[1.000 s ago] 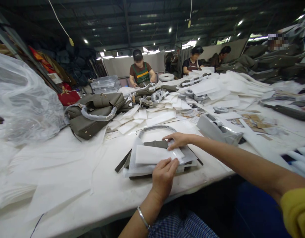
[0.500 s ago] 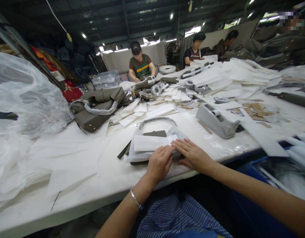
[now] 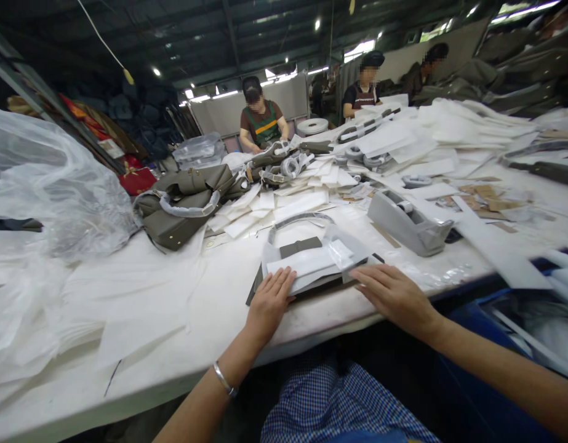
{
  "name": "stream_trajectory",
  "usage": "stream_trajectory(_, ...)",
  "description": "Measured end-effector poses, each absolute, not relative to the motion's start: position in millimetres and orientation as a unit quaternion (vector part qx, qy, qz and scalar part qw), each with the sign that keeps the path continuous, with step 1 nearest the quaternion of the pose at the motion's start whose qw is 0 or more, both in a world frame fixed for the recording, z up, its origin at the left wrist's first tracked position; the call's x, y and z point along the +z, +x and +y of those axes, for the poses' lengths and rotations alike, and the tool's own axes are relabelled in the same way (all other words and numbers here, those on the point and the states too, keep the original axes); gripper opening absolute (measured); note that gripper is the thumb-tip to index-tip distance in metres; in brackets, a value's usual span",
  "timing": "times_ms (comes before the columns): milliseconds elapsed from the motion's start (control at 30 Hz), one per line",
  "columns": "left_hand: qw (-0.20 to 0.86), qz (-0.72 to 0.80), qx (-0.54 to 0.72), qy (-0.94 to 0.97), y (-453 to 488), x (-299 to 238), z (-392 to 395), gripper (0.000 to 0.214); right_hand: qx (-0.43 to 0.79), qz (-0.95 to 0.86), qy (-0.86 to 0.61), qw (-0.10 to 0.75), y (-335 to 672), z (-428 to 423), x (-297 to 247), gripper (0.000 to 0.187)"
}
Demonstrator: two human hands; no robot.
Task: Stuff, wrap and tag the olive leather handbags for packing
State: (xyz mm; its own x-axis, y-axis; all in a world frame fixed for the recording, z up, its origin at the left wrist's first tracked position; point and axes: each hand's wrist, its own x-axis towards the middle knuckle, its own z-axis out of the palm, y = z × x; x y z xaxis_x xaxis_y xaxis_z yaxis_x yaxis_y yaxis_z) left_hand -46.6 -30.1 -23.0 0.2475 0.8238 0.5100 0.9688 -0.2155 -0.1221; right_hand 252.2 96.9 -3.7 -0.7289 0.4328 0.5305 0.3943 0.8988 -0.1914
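Note:
A dark olive handbag (image 3: 301, 247) lies at the table's front edge, partly covered by white translucent wrapping. Its curved handle (image 3: 306, 217) is wrapped too and points away from me. Across the bag's front lies a white sheet (image 3: 306, 263), and a small clear piece (image 3: 340, 252) sits at that sheet's right end. My left hand (image 3: 271, 301) rests on the sheet's left end, fingers stretched out and flat. At the bag's right side is my right hand (image 3: 397, 296), open, its fingertips at the wrapping's edge; whether they press on it I cannot tell. My right thumb is mostly hidden.
A grey tape dispenser (image 3: 406, 224) stands right of the bag. Another olive handbag (image 3: 180, 206) sits behind, left. White sheets (image 3: 288, 206) are piled beyond. Clear plastic (image 3: 80, 191) is heaped at left. A blue bin (image 3: 491, 320) is at lower right. Co-workers (image 3: 263, 117) work across the table.
My hands were together on the sheet's right end; now they are apart, left hand moved left, right hand moved right. The bag has shifted and turned slightly.

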Motion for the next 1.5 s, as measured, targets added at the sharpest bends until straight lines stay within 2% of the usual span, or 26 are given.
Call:
stream_trajectory(200, 0.178, -0.595, -0.203, -0.757, -47, -28, -32, 0.054, 0.492, -0.751, -0.362, 0.25, 226, 64, -23, 0.039)
stream_trajectory(300, 0.164, -0.601, -0.211, -0.753, -44, -25, -35, 0.059, 0.589, -0.664, -0.364, 0.283, 210, 63, -22, 0.039)
stream_trajectory(400, 0.166, -0.615, -0.226, -0.737, -44, -27, -37, 0.075, 0.592, -0.642, -0.351, 0.339, 197, 55, -11, 0.037)
stream_trajectory(500, 0.187, -0.645, -0.255, -0.695, -49, -34, -37, 0.081, 0.569, -0.667, -0.29, 0.383, 189, 53, 8, 0.028)
stream_trajectory(600, 0.19, -0.672, -0.283, -0.658, -55, -40, -37, 0.084, 0.416, -0.784, -0.233, 0.396, 200, 76, 23, 0.019)
stream_trajectory(667, 0.183, -0.678, -0.298, -0.646, -57, -42, -37, 0.084, 0.244, -0.853, -0.251, 0.386, 220, 107, 23, 0.021)
stream_trajectory(733, 0.177, -0.681, -0.313, -0.638, -56, -42, -37, 0.083, 0.112, -0.879, -0.323, 0.333, 246, 141, 16, 0.028)
stream_trajectory(833, 0.169, -0.695, -0.34, -0.611, -56, -40, -37, 0.083, 0.045, -0.87, -0.423, 0.248, 282, 182, -3, 0.039)
stream_trajectory(900, 0.166, -0.708, -0.356, -0.588, -56, -38, -37, 0.083, 0.044, -0.861, -0.453, 0.227, 297, 198, -15, 0.037)
stream_trajectory(1100, 0.151, -0.718, -0.375, -0.567, -59, -39, -37, 0.082, 0.065, -0.842, -0.499, 0.197, 304, 216, -19, 0.017)
stream_trajectory(1300, 0.143, -0.725, -0.375, -0.56, -57, -38, -37, 0.082, 0.069, -0.828, -0.509, 0.224, 287, 205, 11, 0.027)
stream_trajectory(1400, 0.145, -0.729, -0.378, -0.552, -57, -37, -36, 0.083, 0.13, -0.87, -0.431, 0.202, 270, 167, 24, 0.024)
stream_trajectory(1500, 0.141, -0.73, -0.378, -0.551, -57, -37, -37, 0.084, 0.283, -0.889, -0.345, 0.106, 255, 129, 32, 0.021)
